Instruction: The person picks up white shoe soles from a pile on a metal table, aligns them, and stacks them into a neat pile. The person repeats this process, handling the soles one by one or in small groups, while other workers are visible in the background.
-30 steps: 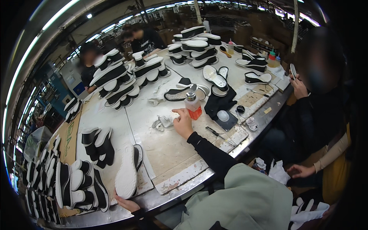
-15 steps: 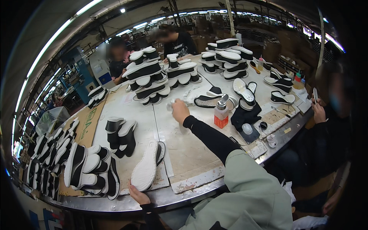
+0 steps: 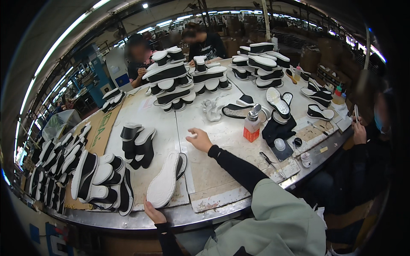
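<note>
A shoe sole (image 3: pixel 164 181) with a white top and black side stands tilted at the near edge of the table. My left hand (image 3: pixel 155 213) grips it at its near end, the fingers partly hidden behind it. To its right, above the bare tabletop, my right hand (image 3: pixel 200 140) has its fingers apart and holds nothing. Beyond that hand lies a crumpled white cloth (image 3: pixel 212 110). Left of the gripped sole, a pair of black-and-white wedge soles (image 3: pixel 144 147) stands on the table.
Stacked soles (image 3: pixel 171 81) rise at the far side, with another stack (image 3: pixel 262 64) to their right. Several more soles (image 3: pixel 102 179) crowd the left. A pump bottle of red liquid (image 3: pixel 252 126) stands near a black cloth (image 3: pixel 275 130). People sit across the table and at right.
My right hand has drawn back toward me from the white cloth, which now lies loose on the table, and its fingers have spread. My left hand stays at the sole.
</note>
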Demonstrator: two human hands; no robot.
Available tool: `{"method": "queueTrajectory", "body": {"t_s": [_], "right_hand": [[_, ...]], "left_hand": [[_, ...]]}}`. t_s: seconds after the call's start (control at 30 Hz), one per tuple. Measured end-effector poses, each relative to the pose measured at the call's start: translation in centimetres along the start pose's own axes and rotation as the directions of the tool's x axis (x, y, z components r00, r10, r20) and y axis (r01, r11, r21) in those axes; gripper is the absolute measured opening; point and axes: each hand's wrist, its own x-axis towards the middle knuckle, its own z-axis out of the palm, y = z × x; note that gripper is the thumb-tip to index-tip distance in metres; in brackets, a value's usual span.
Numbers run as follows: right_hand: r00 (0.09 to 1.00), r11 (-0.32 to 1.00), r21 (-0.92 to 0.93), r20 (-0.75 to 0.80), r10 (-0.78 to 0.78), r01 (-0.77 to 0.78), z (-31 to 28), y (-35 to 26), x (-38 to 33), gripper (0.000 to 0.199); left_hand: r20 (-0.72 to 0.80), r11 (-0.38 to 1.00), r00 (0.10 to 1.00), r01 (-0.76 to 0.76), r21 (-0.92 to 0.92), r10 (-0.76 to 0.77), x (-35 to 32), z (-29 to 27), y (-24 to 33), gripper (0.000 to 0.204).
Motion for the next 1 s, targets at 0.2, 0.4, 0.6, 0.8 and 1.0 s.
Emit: {"method": "queueTrajectory", "body": {"t_s": [0.2,0.4,0.6,0.8,1.0], "right_hand": [[0.989,0.983,-0.111,0.045,-0.14,0.144,1.0,-0.2,-4.3,0.021],[0.987,0.985,-0.06,0.011,-0.162,0.162,1.0,0.3,-4.0,0.014],[0.981,0.968,0.238,0.192,0.03,-0.076,1.2,-1.5,-3.8,0.038],[0.923,0.951,0.308,0.374,-0.088,-0.034,3.0,-3.2,-6.1,0.059],[0.879,0.93,0.348,0.473,-0.062,-0.122,2.0,-3.4,-5.5,0.067]], "left_hand": [[0.05,0.999,0.998,0.036,-0.007,-0.035,-0.4,-0.7,0.3,0.05],[0.208,0.954,0.967,-0.082,-0.288,0.146,-0.9,0.2,4.0,0.085],[0.209,0.992,0.971,-0.127,0.02,0.12,-1.2,0.5,4.0,0.101],[0.319,0.982,0.942,-0.146,0.121,0.1,-2.4,-0.6,6.2,0.097],[0.101,0.99,0.992,-0.082,0.113,0.071,-1.8,-5.2,5.1,0.097]]}}
